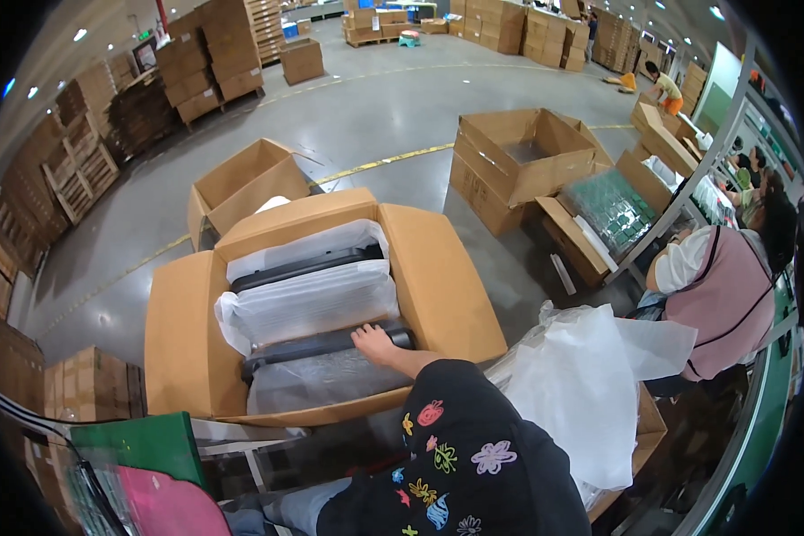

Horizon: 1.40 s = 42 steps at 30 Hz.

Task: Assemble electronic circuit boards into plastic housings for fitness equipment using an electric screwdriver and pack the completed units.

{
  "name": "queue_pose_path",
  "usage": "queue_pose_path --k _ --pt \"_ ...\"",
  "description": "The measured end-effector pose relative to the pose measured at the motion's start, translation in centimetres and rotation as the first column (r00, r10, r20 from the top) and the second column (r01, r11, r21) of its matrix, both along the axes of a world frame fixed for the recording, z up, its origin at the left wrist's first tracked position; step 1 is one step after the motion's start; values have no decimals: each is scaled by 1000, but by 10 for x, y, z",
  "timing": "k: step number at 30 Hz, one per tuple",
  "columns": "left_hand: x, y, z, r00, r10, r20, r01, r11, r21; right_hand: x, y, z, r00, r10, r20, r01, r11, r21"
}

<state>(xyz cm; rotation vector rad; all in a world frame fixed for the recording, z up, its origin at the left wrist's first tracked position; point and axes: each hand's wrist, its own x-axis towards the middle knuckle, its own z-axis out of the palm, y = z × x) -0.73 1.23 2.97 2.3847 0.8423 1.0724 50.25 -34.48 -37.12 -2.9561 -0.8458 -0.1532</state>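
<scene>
My right hand reaches into an open cardboard box, its fingers bent over the top of a long black part near its right end. That part stands in a clear and whitish plastic wrap on its near side. Behind it is a sheet of white foam. Farther back in the box, a second long black part sits between white foam wraps. The exact kind of these parts cannot be made out. My left hand is out of view.
White foam sheets spill over a carton at my right. Beyond stand open cartons and a box with green boards. A seated person in a pink vest is close on the right. A green panel and pink chair-like surface lie lower left.
</scene>
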Motion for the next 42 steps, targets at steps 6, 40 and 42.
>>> queue_pose_path --k 6,40,42 --pt "-5 5 4 999 7 39 -4 998 -63 41 -9 86 992 113 61 -116 992 51" --pt "-53 39 -20 822 14 -570 -72 994 -81 -285 230 341 -323 600 -732 -284 677 679" --pt "-74 47 -25 856 62 -513 -128 987 -94 -284 248 375 -288 613 -736 -532 537 655"
